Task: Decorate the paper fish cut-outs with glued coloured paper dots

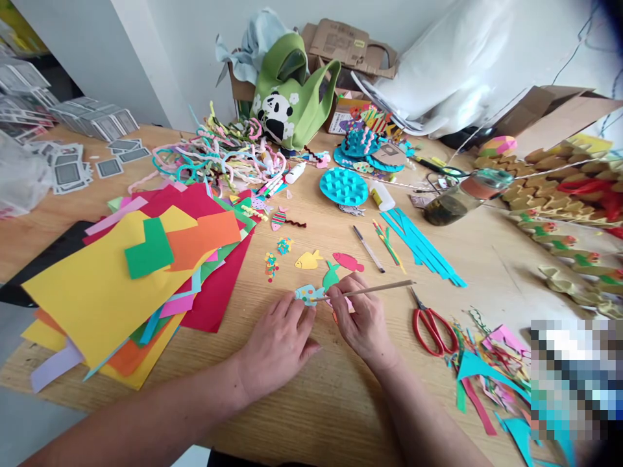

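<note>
Far left: grey-backed cards lie scattered on the wooden counter, well away from the hands.
Paper pile: next along, coloured sheets fan out, a yellow one broad on top, a green piece over it.
Dots: two little clusters of coloured dots, just beyond the left fingers.
Left arm: here it comes, reaching in from the lower left corner, forearm slanting up and across.
Left hand: this hand is palm down and low, fingers extended forward and gripping nothing, thumb out toward the right, fingertips right at the near left edge of the blue fish.
Blue fish: and there it is, the light blue paper fish, flat on the counter between the two hands, coloured spots across its body.
Right hand: look at this hand, thumb and fingers closed in a pinch on a thin stick, knuckles up, wrist low, forearm running down to the bottom edge.
Stick: it slants, one end at the fish's tail, the other pointing up and right.
Red scissors: the pair lies just right of the right hand, handles nearest the person.
Far right: paper scraps heap up beyond the scissors.
</note>
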Motion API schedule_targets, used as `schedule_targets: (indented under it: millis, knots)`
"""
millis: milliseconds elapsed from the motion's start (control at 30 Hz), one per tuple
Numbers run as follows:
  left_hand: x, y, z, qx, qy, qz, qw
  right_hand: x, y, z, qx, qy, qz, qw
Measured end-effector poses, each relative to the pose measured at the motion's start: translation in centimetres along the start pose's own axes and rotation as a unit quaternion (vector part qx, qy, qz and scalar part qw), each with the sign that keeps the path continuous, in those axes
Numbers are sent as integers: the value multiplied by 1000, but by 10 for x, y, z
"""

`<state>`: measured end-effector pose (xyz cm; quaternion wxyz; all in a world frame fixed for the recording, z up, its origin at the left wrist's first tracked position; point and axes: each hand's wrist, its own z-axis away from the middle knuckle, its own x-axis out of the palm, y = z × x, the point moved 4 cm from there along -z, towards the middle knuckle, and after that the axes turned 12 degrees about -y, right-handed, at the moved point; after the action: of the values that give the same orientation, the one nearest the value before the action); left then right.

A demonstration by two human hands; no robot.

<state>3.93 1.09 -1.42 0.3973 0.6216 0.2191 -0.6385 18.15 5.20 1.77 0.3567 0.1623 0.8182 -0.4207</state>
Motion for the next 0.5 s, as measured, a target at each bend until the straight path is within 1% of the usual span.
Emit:
schedule_targets:
  millis: [333, 500]
  knots:
    - [-2, 1, 1, -3, -7, 0, 1000, 1, 0, -2, 9, -13, 11, 1000]
    - [-3, 0, 0, 1, 11, -2, 1000, 0, -1, -3, 6, -11, 22, 1000]
